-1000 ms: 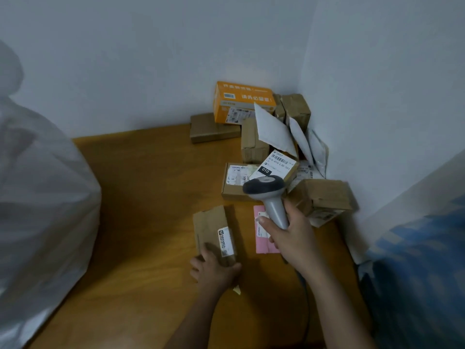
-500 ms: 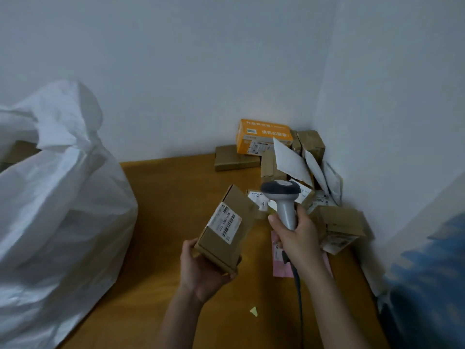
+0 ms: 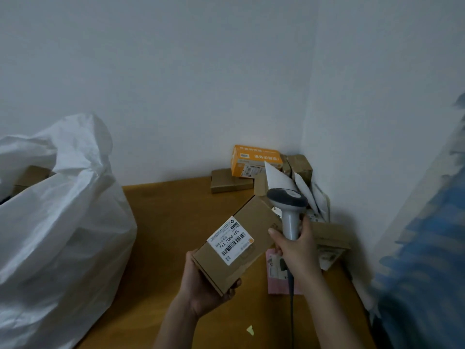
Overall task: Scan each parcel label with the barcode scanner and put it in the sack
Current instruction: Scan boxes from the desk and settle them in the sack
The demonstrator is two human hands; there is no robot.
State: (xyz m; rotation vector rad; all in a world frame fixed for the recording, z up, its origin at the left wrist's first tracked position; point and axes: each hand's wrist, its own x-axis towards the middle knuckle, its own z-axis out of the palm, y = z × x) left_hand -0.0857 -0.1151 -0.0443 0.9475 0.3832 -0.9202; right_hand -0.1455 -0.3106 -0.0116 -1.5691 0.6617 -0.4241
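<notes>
My left hand grips a brown cardboard parcel from below, lifted off the table and tilted, its white barcode label facing up. My right hand grips the grey barcode scanner by its handle, its head just right of the parcel's far end. The big white sack stands open at the left; a brown box shows inside its mouth. More parcels lie piled in the corner: an orange box, brown boxes and white mailers.
The wooden table meets white walls at the back and right. A pink parcel lies under my right hand. A small yellow scrap lies near the front. The scanner cable hangs down. Blue patterned fabric fills the right edge.
My left hand picked the brown parcel up from the table and turned its label upward. The scanner rose beside it. The view tilted up, bringing the sack's mouth into sight.
</notes>
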